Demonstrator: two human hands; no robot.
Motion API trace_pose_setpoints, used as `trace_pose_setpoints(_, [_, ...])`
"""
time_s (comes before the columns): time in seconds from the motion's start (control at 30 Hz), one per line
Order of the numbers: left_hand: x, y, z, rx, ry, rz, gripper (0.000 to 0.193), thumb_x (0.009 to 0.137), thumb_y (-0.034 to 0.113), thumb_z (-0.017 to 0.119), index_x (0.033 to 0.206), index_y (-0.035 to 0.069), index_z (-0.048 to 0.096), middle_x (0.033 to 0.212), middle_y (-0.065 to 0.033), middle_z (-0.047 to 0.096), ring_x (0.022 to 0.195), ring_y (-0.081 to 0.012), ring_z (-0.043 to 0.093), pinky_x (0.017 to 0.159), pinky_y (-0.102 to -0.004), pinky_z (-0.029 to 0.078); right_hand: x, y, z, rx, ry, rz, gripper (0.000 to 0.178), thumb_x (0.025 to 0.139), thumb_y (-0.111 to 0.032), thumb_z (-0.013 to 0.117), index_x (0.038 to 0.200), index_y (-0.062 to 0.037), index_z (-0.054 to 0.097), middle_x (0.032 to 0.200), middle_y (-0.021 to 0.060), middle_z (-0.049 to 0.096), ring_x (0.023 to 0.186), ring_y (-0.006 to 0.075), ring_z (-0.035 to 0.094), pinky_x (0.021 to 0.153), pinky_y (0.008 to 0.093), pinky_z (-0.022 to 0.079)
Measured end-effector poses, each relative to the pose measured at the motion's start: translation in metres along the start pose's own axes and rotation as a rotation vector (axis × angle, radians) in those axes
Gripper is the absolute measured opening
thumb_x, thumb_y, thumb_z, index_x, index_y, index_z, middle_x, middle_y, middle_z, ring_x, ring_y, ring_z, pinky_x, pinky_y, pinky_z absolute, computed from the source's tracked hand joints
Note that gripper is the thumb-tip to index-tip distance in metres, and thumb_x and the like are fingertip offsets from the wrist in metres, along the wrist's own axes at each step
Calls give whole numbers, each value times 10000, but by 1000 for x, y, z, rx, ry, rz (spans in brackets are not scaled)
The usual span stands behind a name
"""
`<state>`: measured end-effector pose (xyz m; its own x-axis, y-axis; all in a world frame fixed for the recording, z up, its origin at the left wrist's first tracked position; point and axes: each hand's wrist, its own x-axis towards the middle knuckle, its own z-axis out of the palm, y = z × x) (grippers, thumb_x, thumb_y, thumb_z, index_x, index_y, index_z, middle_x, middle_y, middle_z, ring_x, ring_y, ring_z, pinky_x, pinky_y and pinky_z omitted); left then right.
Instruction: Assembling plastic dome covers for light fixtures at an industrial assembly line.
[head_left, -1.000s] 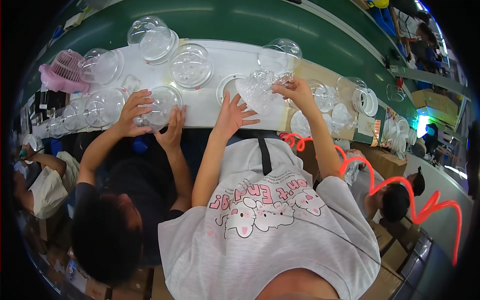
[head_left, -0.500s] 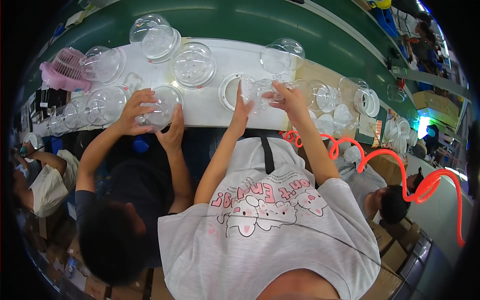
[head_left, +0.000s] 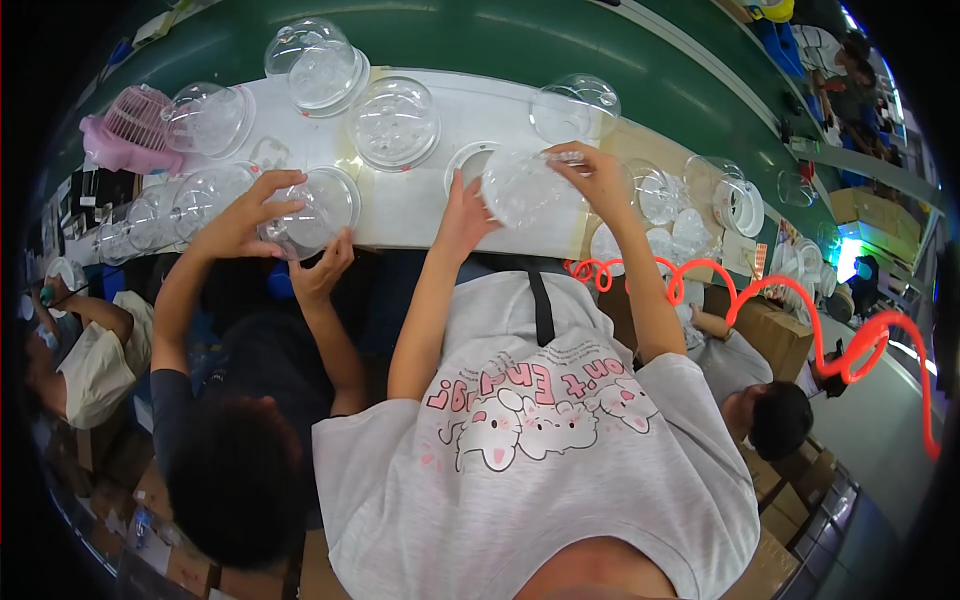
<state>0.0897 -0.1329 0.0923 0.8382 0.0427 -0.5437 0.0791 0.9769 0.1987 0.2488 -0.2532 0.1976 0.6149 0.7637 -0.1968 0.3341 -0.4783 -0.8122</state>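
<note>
A round clear plastic dish (head_left: 530, 190) with a patterned surface is held up between my hands over the front of the white table. My left hand (head_left: 465, 215) grips its left edge, the fingers partly behind it. At the upper right rim, my right hand (head_left: 595, 180) pinches it between thumb and fingers. Just behind the dish lies a white ring-shaped base (head_left: 470, 163), partly covered by it. Farther back, a clear dome (head_left: 575, 108) rests on the table.
At left a co-worker's hands (head_left: 235, 215) hold another dome on a white base. Several domes (head_left: 395, 122) and a pink caged fan-like unit (head_left: 130, 140) stand beyond. Clear parts (head_left: 690, 230) lie at right; a red coiled hose (head_left: 780, 285) hangs beside my right arm.
The clear dish has turned from nearly edge-on to showing its broad face. My left hand has shifted left and down, and my right hand has moved to its upper rim.
</note>
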Motion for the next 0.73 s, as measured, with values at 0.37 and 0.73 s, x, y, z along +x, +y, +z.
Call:
trace_pose_setpoints(0.37, [3, -29, -56, 1662, 430, 842, 1034, 510, 217, 832, 1350, 14, 263, 1326, -200, 336, 1213, -364, 331, 996, -426, 294, 6, 45, 46, -104, 193, -91, 180, 784, -131, 663, 959, -94, 643, 875, 89, 661, 734, 200, 655, 628, 272, 528])
trace_pose_setpoints(0.73, [25, -12, -72, 1761, 323, 790, 1088, 484, 286, 841, 1374, 71, 253, 1368, -136, 338, 1288, -331, 275, 1011, -423, 268, 35, 51, 63, -309, 41, -305, 211, 762, -78, 625, 957, -156, 639, 903, 47, 652, 732, 226, 629, 626, 301, 496])
